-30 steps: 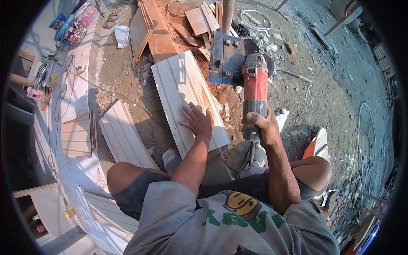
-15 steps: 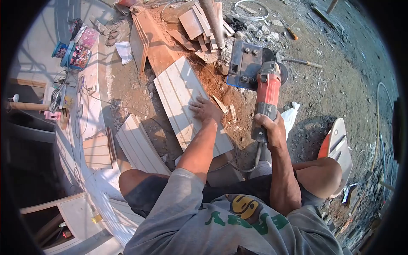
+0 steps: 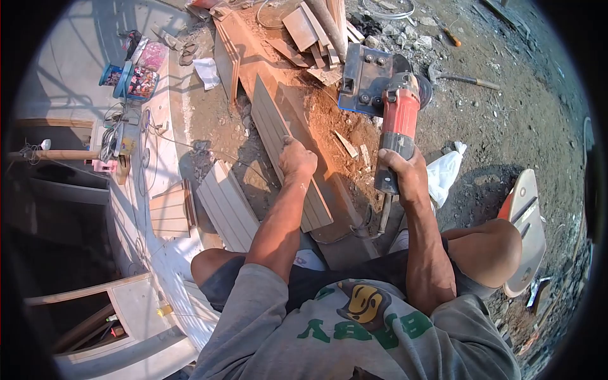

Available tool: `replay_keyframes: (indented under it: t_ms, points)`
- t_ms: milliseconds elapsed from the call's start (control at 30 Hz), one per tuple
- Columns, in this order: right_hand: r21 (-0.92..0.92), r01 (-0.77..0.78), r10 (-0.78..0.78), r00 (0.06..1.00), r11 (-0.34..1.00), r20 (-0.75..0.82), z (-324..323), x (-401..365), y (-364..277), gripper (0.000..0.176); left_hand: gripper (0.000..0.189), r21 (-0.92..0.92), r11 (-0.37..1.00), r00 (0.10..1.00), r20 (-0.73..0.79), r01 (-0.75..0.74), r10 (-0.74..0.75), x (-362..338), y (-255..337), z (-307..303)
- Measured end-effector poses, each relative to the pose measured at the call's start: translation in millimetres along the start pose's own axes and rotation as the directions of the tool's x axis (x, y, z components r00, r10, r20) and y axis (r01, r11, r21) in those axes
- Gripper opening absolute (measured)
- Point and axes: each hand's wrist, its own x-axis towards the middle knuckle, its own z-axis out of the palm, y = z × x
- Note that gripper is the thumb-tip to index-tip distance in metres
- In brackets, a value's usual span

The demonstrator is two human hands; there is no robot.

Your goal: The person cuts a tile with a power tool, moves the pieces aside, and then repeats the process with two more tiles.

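My right hand (image 3: 406, 174) is wrapped round the dark rear body of a red angle grinder (image 3: 399, 120), held over the bare ground. A flat black guard plate (image 3: 362, 81) with knobs sits at the grinder's head, beside its dark disc (image 3: 420, 90). My left hand (image 3: 297, 158) is closed on the right edge of a long beige grooved tile (image 3: 278, 136). That tile is tilted up on its side above a reddish, dust-covered board (image 3: 335, 190). The fingertips of my left hand are partly hidden behind the tile's edge.
More grooved tiles (image 3: 228, 206) lie left of my knees, with a shorter stack (image 3: 170, 212) beyond them. A hammer (image 3: 468, 79) and a white bag (image 3: 445, 174) are on the dirt to the right. Broken pieces (image 3: 310, 31) and patterned buckets (image 3: 139, 82) stand farther off.
The left hand went from lying flat on the tile to gripping its edge. The tile has tipped up, uncovering the dusty board. The grinder remains in the right hand.
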Motion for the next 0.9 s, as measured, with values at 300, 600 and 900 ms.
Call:
replay_keyframes:
  t_ms: [300,600,900]
  points:
    - [0.036,-0.017,0.016,1.0,0.999,0.023,5.2,-2.9,-0.4,0.029,0.053,-0.225,0.967,0.971,-0.23,-0.122,0.069,19.3,-106.7,-1.4]
    - [0.025,-0.072,0.07,0.994,0.997,0.09,15.5,-2.4,11.8,0.032,0.038,-0.442,0.893,0.953,-0.298,-0.082,-0.06,33.3,-170.8,22.1]
    - [-0.004,-0.103,0.103,0.992,0.995,0.071,15.2,-1.2,19.1,0.039,0.041,-0.37,0.921,0.992,0.078,0.121,-0.098,87.6,-192.8,8.1]
